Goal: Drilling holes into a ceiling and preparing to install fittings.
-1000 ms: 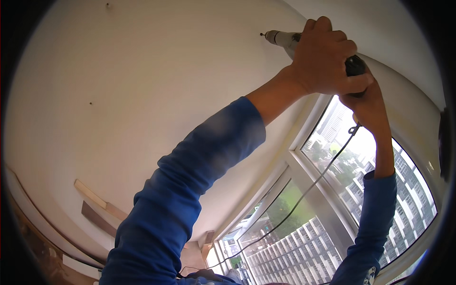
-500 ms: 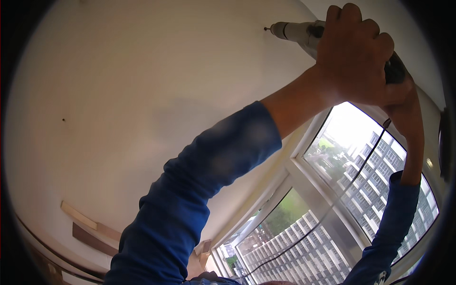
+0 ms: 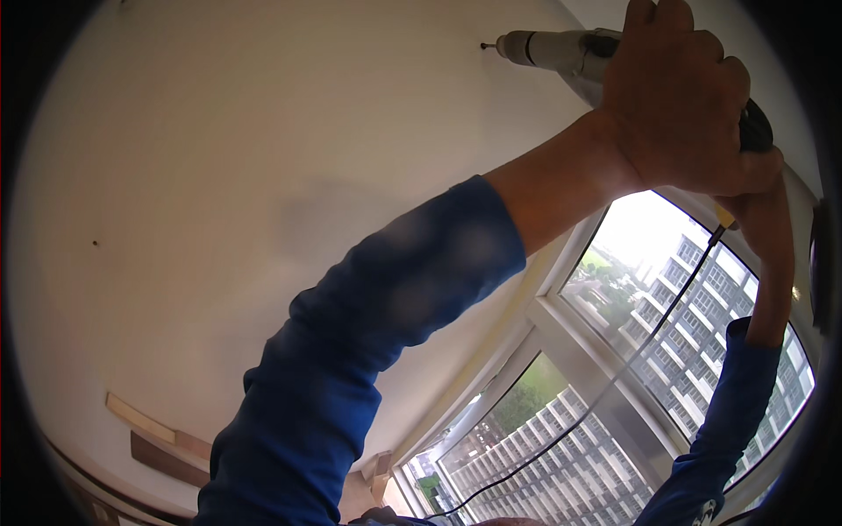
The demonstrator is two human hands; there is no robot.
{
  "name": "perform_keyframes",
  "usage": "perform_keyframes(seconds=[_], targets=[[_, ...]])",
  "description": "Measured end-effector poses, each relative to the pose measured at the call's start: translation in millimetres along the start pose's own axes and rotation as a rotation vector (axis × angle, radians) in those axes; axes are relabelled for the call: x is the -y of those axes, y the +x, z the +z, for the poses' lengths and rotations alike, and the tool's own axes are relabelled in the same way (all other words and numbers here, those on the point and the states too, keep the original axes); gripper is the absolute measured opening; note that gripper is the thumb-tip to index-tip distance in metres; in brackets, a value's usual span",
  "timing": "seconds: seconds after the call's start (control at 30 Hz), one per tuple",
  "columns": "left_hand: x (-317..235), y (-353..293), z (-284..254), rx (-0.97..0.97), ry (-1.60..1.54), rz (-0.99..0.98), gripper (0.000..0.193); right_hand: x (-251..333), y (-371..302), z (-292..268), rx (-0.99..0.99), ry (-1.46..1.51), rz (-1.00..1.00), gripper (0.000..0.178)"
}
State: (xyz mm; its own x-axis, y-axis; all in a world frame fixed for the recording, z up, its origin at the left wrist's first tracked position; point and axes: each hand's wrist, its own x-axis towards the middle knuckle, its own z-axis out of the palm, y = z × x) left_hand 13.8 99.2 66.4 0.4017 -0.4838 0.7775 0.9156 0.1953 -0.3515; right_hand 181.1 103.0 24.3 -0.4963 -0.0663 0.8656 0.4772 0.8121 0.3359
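Overhead, a grey power drill (image 3: 579, 58) with a black rear handle (image 3: 756, 127) lies across the upper right. Its thin bit (image 3: 490, 46) meets the pale ceiling (image 3: 289, 114) at a small dark spot. My left hand (image 3: 675, 110) is closed round the drill's body and covers much of it. Behind and below it, my right hand (image 3: 765, 206) is at the rear handle, its fingers largely hidden. A black power cord (image 3: 671, 309) hangs from the drill beneath my hands, with a bit of yellow (image 3: 724, 216) showing at its top.
A second small dark hole (image 3: 95, 243) marks the ceiling at the left. Framed windows (image 3: 605, 373) fill the lower right, with tall buildings outside. The cord runs down past them. A wooden ledge-like piece (image 3: 140, 416) is at the lower left.
The drill and both hands have shifted slightly right in the picture, and the view itself has moved a little. Slightly more of the bit shows. The yellow part above the cord has come into sight.
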Motion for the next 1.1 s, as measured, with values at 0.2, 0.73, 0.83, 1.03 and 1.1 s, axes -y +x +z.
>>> perform_keyframes(seconds=[0.2,0.73,0.83,1.03,1.1], targets=[[6,-21,-106,-0.103,-0.458,0.126,0.047,-28,-17,6,0.047,0.076,0.107,0.058],[1,-2,5,0.185,0.393,0.03,0.043,11,4,7,-0.001,0.021,-0.113,0.051],[-7,-15,-92,-0.266,-0.476,0.047,0.044,-33,-8,-9,0.03,-0.051,0.066,0.055],[14,-16,-110,-0.067,-0.552,0.124,0.048,-31,-6,11,-0.019,0.135,0.06,0.055],[11,-15,-110,-0.029,-0.513,0.113,0.048,-24,-6,8,0.048,0.128,0.114,0.056]])
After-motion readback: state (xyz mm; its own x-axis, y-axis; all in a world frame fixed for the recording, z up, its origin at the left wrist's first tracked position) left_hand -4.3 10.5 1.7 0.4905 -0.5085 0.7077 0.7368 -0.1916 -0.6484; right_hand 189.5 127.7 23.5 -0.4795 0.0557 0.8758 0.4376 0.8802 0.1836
